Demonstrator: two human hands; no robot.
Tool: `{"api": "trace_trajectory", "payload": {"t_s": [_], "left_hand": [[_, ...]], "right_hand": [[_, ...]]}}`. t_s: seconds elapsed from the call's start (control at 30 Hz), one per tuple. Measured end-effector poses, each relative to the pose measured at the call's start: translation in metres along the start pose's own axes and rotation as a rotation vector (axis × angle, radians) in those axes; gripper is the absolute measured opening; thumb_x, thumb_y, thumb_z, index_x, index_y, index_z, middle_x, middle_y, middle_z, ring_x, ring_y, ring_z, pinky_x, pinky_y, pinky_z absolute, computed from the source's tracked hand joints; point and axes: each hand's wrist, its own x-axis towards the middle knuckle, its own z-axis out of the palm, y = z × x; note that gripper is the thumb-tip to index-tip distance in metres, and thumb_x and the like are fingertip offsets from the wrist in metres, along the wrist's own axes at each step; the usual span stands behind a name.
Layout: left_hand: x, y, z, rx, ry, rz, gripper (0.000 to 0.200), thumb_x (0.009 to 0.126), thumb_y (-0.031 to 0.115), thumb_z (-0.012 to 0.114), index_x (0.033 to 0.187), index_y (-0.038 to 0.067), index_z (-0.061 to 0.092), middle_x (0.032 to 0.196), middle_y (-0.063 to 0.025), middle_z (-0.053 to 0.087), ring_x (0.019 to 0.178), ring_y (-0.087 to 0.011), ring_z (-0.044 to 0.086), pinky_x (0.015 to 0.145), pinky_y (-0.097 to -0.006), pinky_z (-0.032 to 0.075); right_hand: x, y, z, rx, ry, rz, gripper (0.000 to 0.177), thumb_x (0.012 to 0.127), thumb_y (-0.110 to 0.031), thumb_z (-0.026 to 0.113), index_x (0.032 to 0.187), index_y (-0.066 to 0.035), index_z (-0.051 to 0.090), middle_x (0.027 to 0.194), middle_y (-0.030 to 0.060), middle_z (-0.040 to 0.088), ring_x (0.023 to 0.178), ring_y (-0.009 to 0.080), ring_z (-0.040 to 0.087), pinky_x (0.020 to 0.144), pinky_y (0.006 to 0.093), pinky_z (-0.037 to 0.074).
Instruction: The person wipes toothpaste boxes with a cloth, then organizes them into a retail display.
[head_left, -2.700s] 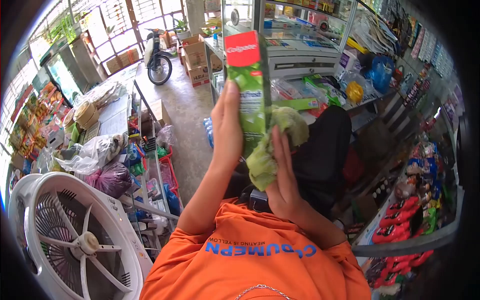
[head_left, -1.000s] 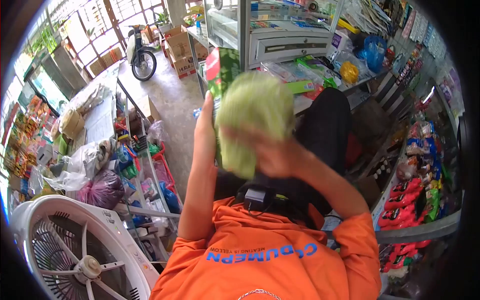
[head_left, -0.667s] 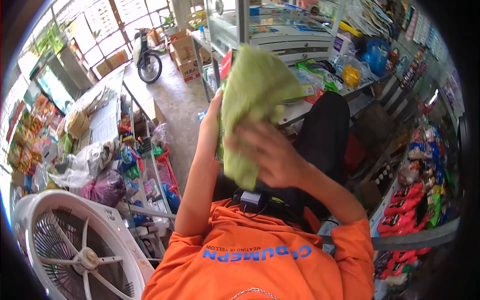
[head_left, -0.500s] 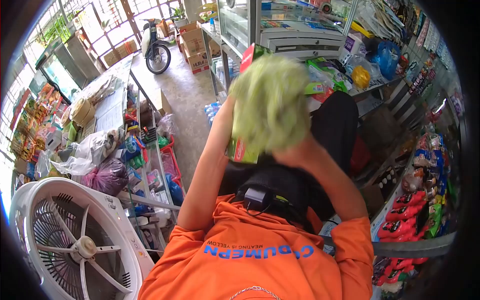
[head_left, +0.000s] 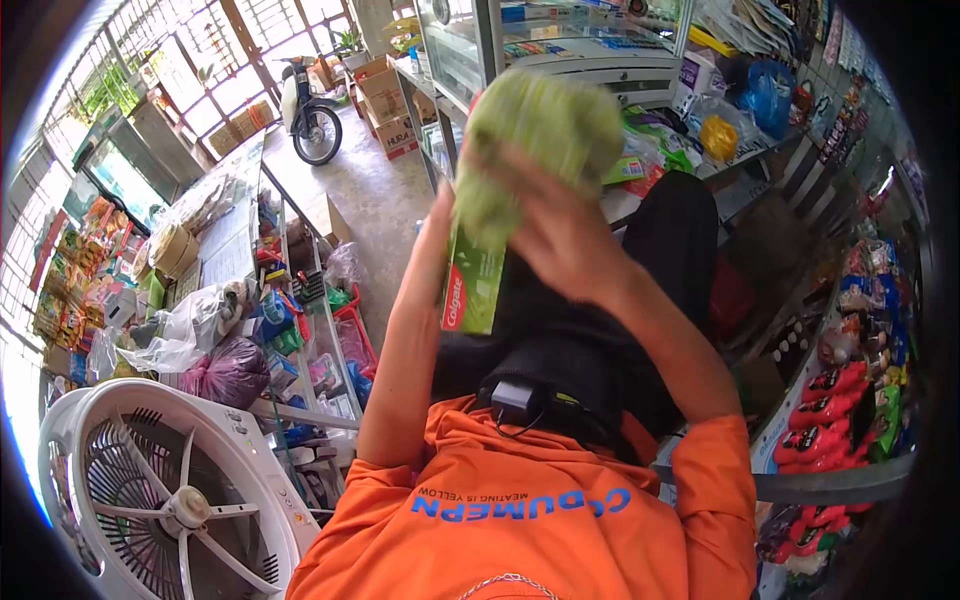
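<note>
A long green and red toothpaste box (head_left: 474, 285) stands upright in front of my chest. My left hand (head_left: 436, 232) grips it from the left side and is mostly hidden behind it. My right hand (head_left: 562, 228) presses a crumpled light-green cloth (head_left: 540, 132) against the upper half of the box. The cloth covers the top of the box. I wear an orange shirt (head_left: 520, 510), and a small black device (head_left: 515, 395) hangs at my chest.
A white floor fan (head_left: 165, 495) stands at lower left. Metal shelves with goods (head_left: 290, 310) run along the left. A glass display counter (head_left: 560, 50) is ahead, and racks of packaged snacks (head_left: 835, 430) are on the right. A parked scooter (head_left: 305, 110) stands on the concrete floor.
The cloth has gone from the lower right side of the box onto its face and up to its top. The box's lower end with the red logo now shows.
</note>
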Motion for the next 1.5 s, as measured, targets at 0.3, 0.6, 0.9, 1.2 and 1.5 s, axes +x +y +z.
{"api": "trace_trajectory", "payload": {"t_s": [0.3,0.6,0.9,1.2,1.5], "left_hand": [[-0.014,0.031,0.035,-0.201,0.012,0.183,0.045,0.104,0.039,0.06,0.133,0.005,0.058,0.109,-0.0112,0.071,0.091,-0.0201,0.073,0.08,-0.0342,0.062],[-0.037,0.013,0.041,0.038,-0.064,0.214,0.058,0.109,0.024,0.051,0.16,0.002,0.034,0.151,-0.0115,0.053,0.133,-0.02,0.056,0.111,-0.0339,0.046],[-0.015,0.061,0.014,-0.129,-0.044,0.285,0.052,0.107,0.045,0.055,0.139,0.003,0.054,0.121,-0.0113,0.067,0.103,-0.0189,0.069,0.092,-0.0345,0.057],[-0.037,0.022,0.037,0.337,0.017,0.401,0.05,0.107,0.037,0.053,0.143,0.002,0.052,0.124,-0.008,0.066,0.108,-0.0175,0.068,0.09,-0.0309,0.055],[-0.024,0.06,0.006,-0.151,0.013,0.463,0.055,0.111,0.047,0.044,0.143,0.003,0.049,0.132,-0.0145,0.064,0.115,-0.0239,0.067,0.096,-0.0401,0.057]], "right_hand": [[-0.039,-0.049,0.036,0.359,0.144,0.004,0.062,0.099,-0.013,0.059,0.158,-0.004,0.041,0.161,0.0232,0.035,0.152,0.043,0.031,0.124,0.0498,0.025],[0.043,-0.03,0.014,0.52,0.274,0.113,0.058,0.108,-0.017,0.044,0.162,-0.002,0.03,0.169,0.0262,0.019,0.16,0.0406,0.012,0.128,0.0486,0.011],[-0.039,-0.081,0.048,0.38,-0.02,0.022,0.076,0.099,-0.015,0.057,0.166,-0.005,0.021,0.171,0.0279,0.006,0.159,0.046,0.002,0.128,0.0533,0.003],[0.059,-0.049,0.001,0.854,0.287,0.121,0.049,0.112,-0.023,0.042,0.155,-0.001,0.042,0.169,0.0178,0.026,0.16,0.0319,0.016,0.127,0.0407,0.015],[-0.011,-0.079,0.025,0.439,-0.131,0.015,0.056,0.106,-0.013,0.046,0.16,-0.004,0.034,0.172,0.0159,0.021,0.161,0.0373,0.007,0.129,0.0452,0.01]]}}
